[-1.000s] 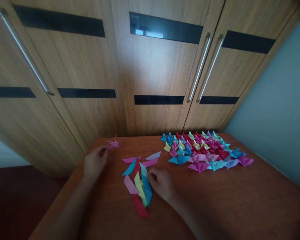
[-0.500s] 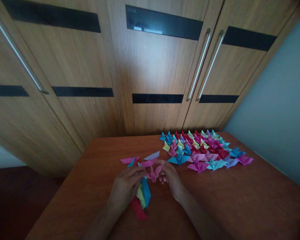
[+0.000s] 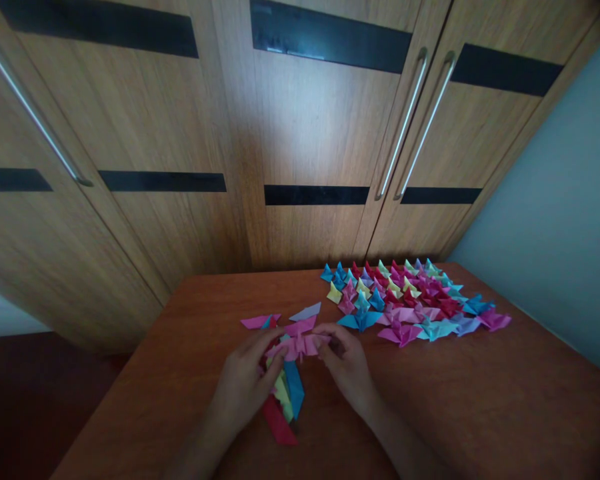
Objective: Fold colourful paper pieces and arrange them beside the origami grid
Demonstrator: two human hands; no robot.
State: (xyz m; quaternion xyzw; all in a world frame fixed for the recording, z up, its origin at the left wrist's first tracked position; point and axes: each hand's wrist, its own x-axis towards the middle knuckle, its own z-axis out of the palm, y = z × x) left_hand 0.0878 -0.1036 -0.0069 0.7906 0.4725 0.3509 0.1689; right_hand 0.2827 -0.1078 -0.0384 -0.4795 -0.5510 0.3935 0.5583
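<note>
A pink origami crane (image 3: 301, 346) is stretched between both hands, its wings spread out to the sides. My left hand (image 3: 250, 373) pinches its left wing, and my right hand (image 3: 347, 363) pinches the right one. Under and around my left hand lie folded paper pieces: a blue one (image 3: 294, 390), a yellow one (image 3: 283, 395) and a red one (image 3: 280, 423). Just beyond the crane are a lilac folded piece (image 3: 305, 311) and a pink folded piece (image 3: 260, 321). My left hand partly hides this pile.
Rows of colourful origami cranes (image 3: 400, 300) stand at the back right of the brown wooden table (image 3: 430, 400). Behind the table rises a wooden wardrobe (image 3: 310, 133) with metal handles. A pale wall (image 3: 555, 233) borders the right side.
The pink crane's wings have gone from raised to pulled out flat and wide. My left hand has shifted its hold onto the wing, and my right hand's fingers have curled in closer.
</note>
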